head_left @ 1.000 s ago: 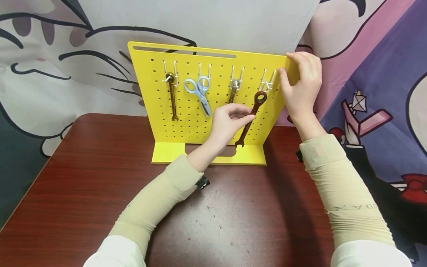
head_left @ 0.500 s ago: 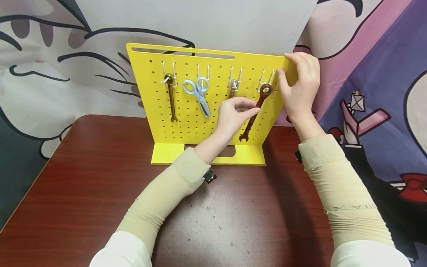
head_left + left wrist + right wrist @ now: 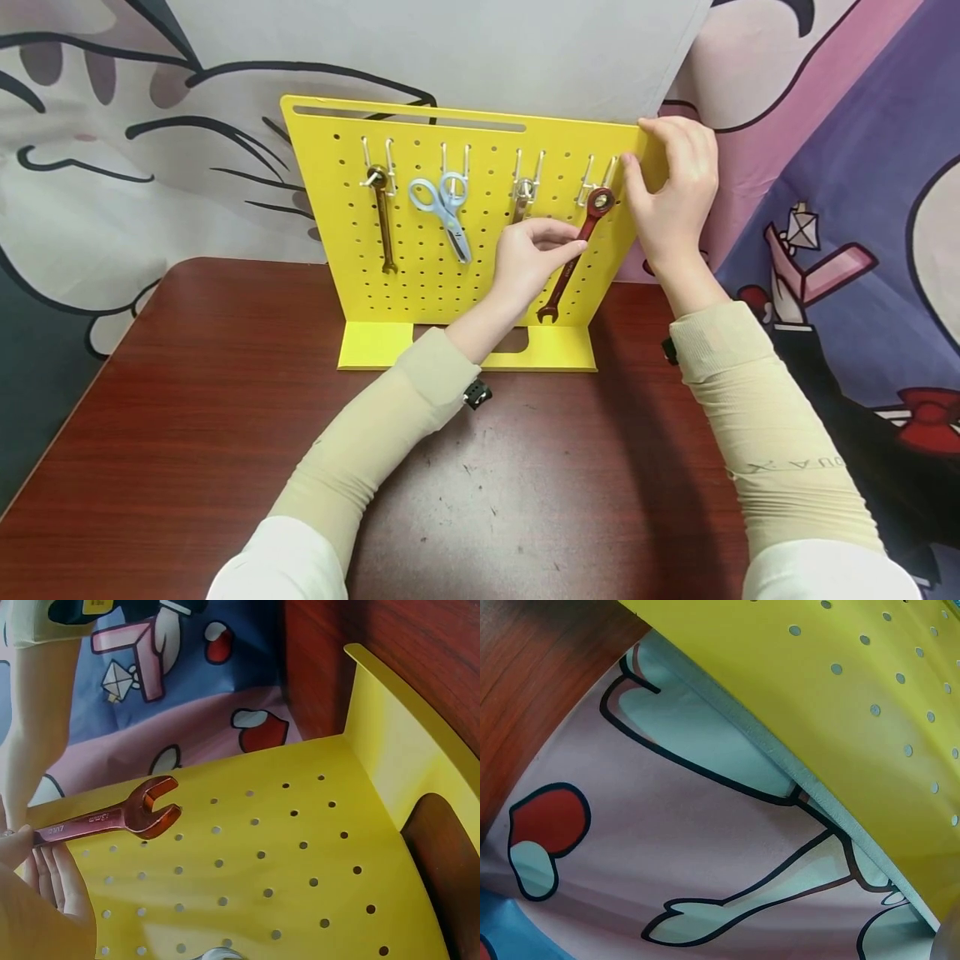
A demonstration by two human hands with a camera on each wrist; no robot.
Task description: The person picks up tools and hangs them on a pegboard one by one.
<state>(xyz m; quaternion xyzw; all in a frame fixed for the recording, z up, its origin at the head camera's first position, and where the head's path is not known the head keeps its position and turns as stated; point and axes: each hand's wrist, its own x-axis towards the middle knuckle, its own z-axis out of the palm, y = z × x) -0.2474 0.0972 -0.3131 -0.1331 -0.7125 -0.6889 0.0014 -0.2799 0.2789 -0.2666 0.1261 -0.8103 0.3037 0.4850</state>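
My left hand (image 3: 528, 262) pinches a dark red combination wrench (image 3: 564, 283) by its shank, between thumb and fingers. The wrench's ring end overlaps the rightmost white hook (image 3: 586, 192) on the yellow pegboard (image 3: 442, 292), and its open end points down and left. In the left wrist view the open jaw of the wrench (image 3: 154, 810) shows close over the perforated panel. My right hand (image 3: 678, 187) grips the pegboard's upper right edge, thumb on the front and fingers over the edge. Only a sliver of that hand appears in the right wrist view.
On the other hooks hang a bronze-coloured wrench (image 3: 386, 229) at the left, light blue scissors (image 3: 448, 217), and another wrench (image 3: 522, 200) partly hidden behind my left hand. The board's base (image 3: 375, 346) stands on a dark red-brown table (image 3: 225, 375). Printed cloth (image 3: 225, 167) hangs behind.
My left hand has moved right and slightly up with the red wrench, bringing its ring end from below the rightmost hook up onto it in view. The right hand keeps its hold on the edge.
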